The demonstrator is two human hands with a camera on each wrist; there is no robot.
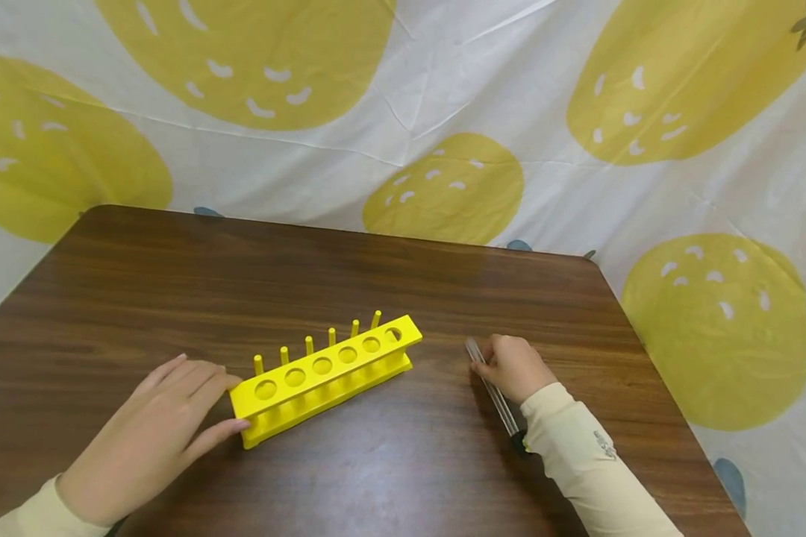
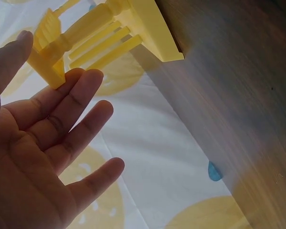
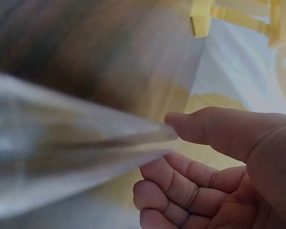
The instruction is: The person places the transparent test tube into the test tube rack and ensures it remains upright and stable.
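A yellow test tube rack (image 1: 336, 377) stands at a slant on the table, its top row of round holes holding no tubes. My left hand (image 1: 154, 432) grips the rack's near left end, thumb on the front side and fingers at the back corner. In the left wrist view, the thumb and first fingers meet the rack's plate (image 2: 46, 71) while the other fingers (image 2: 102, 174) spread free. To the right of the rack, my right hand (image 1: 517, 365) pinches clear glass test tubes (image 1: 499, 401) between thumb and fingertips. They appear blurred and side by side in the right wrist view.
The brown wood-grain table (image 1: 242, 276) has its far edge against a white curtain (image 1: 295, 179) printed with yellow fruit. Bare tabletop shows between the rack and my right hand. A row of yellow pegs (image 1: 309, 344) rises along the rack's far side.
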